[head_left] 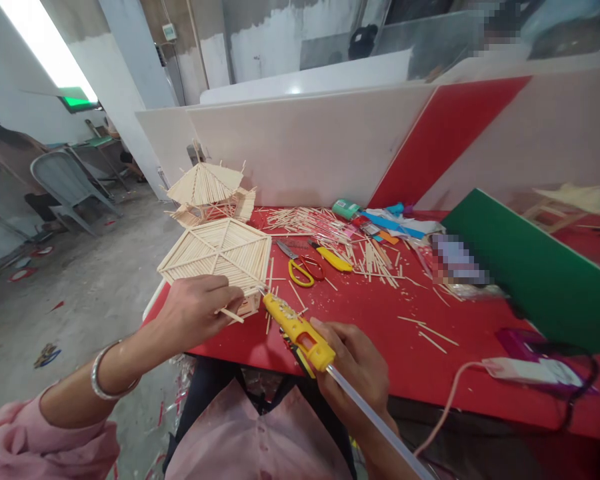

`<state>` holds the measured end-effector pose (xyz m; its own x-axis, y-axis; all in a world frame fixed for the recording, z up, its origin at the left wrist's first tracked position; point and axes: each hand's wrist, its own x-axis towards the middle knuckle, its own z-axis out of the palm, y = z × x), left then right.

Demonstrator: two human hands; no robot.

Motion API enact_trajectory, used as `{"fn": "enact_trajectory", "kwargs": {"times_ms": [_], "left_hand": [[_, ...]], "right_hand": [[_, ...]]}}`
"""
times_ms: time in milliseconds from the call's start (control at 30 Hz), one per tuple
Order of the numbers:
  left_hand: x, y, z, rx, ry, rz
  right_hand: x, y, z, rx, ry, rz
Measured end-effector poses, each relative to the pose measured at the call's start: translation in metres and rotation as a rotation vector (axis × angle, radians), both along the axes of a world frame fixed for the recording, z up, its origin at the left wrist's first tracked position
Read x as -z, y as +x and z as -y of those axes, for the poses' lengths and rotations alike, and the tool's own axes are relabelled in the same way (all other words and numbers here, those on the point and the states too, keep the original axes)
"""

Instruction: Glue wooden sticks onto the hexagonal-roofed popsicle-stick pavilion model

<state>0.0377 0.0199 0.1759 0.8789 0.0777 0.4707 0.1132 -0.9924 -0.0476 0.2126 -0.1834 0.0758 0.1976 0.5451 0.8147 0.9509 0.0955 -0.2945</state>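
My right hand (355,363) grips a yellow hot glue gun (300,330), with a clear glue stick (375,420) sticking out of its back end. The nozzle points at the near right edge of a hexagonal roof (220,243) built from thin wooden sticks. My left hand (203,307) is closed at the roof's near edge, its fingers pinching a short wooden stick (231,315). Behind this roof stands a pavilion model (205,187) of the same sticks, with a pointed roof on top.
Yellow-handled scissors (300,272), a yellow utility knife (334,257) and piles of loose sticks (310,223) lie on the red table (350,313). A green board (535,267) leans at right, near a white power strip (530,370) with cords. A white partition (300,143) closes the back.
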Motion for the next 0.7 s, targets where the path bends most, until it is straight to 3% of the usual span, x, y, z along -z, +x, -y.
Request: {"fn": "enact_trajectory", "kwargs": {"times_ms": [700], "left_hand": [[0.0011,0.0,0.0008,0.002,-0.005,-0.012]], "right_hand": [[0.0028,-0.0024,-0.005,-0.005,0.011,-0.036]]}}
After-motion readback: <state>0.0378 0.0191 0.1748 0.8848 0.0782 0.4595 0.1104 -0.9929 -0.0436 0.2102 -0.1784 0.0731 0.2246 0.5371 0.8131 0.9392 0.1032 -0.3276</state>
